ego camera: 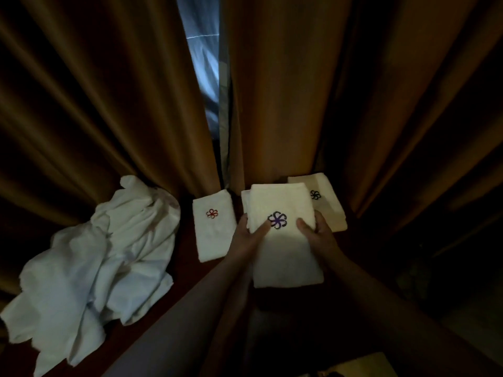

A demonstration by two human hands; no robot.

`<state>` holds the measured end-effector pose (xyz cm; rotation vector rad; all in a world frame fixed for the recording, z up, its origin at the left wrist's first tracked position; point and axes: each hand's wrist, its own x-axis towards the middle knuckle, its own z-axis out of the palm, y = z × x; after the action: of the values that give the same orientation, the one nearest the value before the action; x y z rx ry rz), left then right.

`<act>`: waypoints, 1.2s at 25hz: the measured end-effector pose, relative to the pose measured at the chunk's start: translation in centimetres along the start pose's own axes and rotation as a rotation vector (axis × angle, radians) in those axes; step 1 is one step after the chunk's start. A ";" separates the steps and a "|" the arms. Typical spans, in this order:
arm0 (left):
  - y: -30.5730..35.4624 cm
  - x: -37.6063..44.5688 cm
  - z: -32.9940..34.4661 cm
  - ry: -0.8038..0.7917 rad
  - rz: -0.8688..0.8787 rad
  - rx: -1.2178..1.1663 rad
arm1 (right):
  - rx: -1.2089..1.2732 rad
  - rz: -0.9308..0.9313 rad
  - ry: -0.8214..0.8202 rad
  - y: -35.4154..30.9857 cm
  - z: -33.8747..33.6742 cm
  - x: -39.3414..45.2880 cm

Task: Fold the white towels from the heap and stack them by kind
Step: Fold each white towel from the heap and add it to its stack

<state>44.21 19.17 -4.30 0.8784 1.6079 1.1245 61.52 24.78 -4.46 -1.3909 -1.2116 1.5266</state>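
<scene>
A folded white towel with a purple flower emblem [283,235] sits at the centre right of the scene, held between both hands. The left hand [249,236] grips its left edge, thumb curled over the top face just left of the emblem; the right hand [317,231] grips the right edge, its thumb lying on the cloth just right of the emblem. The other fingers of both hands are hidden under or behind the towel. Behind its far left corner a strip of another white folded piece [245,200] shows — whether the held towel rests on it or is raised above it cannot be told.

Just left of it lies a smaller folded towel with a red flower emblem [215,227], flat on the dark bench [187,248] and apart from the held one. On the far right, partly covered by the held towel and the right hand, lies a cream-looking folded towel with a black flower emblem [325,200], with more folded layers showing under its near edge.

Well to the left, the heap of unfolded white towels [100,262] sprawls across the bench, crumpled, reaching toward the near left edge.

Behind everything hang brown curtains [109,91], parted by a narrow gap [202,63] where pale blue light shows. The room is dim — detail at the near right is lost in shadow.
</scene>
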 end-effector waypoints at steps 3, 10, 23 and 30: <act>-0.2 2.1 2.9 -0.073 -0.032 -0.010 | 0.010 0.115 -0.053 1.1 -3.4 3.2; -1.3 8.2 10.6 -0.017 -0.148 -0.012 | 0.016 0.288 -0.157 2.5 -9.9 11.1; -0.7 19.6 17.1 0.249 -0.373 -0.014 | -0.209 0.208 -0.256 1.9 -13.4 25.4; -3.3 20.2 17.5 0.235 -0.321 0.058 | -0.406 0.197 -0.169 5.2 -13.9 25.4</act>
<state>55.05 41.13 -15.53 0.5121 1.9033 0.9827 71.83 49.54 -16.61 -1.7103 -1.5951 1.6176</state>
